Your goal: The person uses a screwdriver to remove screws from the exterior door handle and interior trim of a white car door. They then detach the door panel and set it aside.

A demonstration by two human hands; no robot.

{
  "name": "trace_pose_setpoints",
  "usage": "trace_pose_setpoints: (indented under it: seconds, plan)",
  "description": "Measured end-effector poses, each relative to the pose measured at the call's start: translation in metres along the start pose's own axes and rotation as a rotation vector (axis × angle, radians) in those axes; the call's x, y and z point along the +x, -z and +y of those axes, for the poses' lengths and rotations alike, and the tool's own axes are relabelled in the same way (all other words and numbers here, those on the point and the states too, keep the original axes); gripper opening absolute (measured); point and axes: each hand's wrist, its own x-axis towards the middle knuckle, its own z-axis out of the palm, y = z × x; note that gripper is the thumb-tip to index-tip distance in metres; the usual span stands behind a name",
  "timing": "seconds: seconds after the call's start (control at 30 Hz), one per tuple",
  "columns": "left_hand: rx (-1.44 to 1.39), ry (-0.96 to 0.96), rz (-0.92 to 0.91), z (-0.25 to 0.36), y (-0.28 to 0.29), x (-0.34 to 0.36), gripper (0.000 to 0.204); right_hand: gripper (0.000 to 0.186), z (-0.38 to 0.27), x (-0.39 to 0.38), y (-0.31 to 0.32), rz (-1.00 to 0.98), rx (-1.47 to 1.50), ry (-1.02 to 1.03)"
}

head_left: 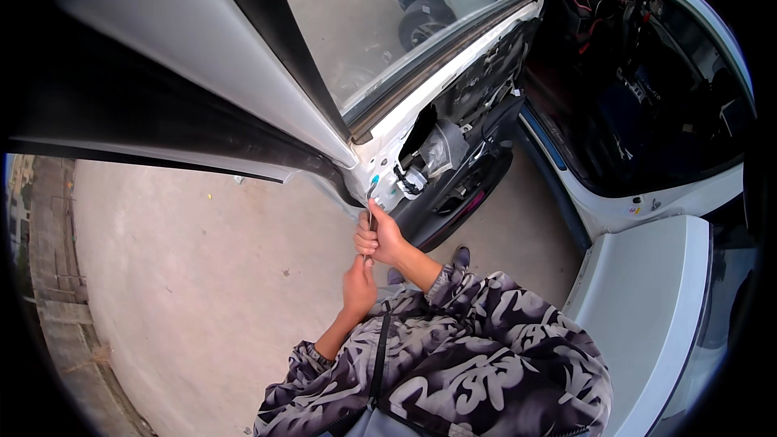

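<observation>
The slim tool [372,218] with a bent, metallic tip stands at the near end of the open car door [379,150], its tip at the door's end face, just beside a small blue-green patch [375,180]; whether the two touch cannot be told. Both hands are closed on the tool: the right hand [382,238] wraps the shaft with its thumb laid up toward the tip, and the left hand [358,288] is curled round the lower end, just below the right, its fingers partly hidden.

The tool looks stiff and light, probably smooth enough to twist in a loose grip, so the shaft well behind the bend seems the best hold. The door's white metal is likely hard but easily scratched.

Against the door's inner face, a dark trim panel [477,188] sits askew; its edge lies near the right hand and limits room there. Behind it, the door's ragged opening shows translucent sheeting [443,148], which looks soft and easily torn. Along the door's top runs the window glass [364,48], fragile by nature. Left of the door, the pale floor [218,267] gives wide room; right of it, a narrower gap separates it from the car's sill [544,139].
</observation>
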Motion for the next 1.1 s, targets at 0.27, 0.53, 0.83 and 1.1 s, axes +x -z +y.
trace_pose_setpoints:
  seconds: [0.27,0.53,0.83,1.1]
  plan:
    - [0.037,0.080,-0.102,0.037,-0.010,-0.008,0.019,0.043,-0.013,-0.020,-0.010,0.090,-0.104,-0.042]
    - [0.161,0.112,-0.120,0.018,0.012,0.009,0.022,0.045,-0.004,-0.005,-0.003,0.006,-0.025,-0.022]
    - [0.145,0.036,-0.146,-0.012,0.026,0.019,0.020,0.046,0.007,0.007,0.002,-0.042,-0.026,0.086]
    - [0.089,-0.012,-0.122,-0.025,0.013,0.021,0.022,0.045,0.007,0.008,0.008,-0.001,-0.102,0.101]
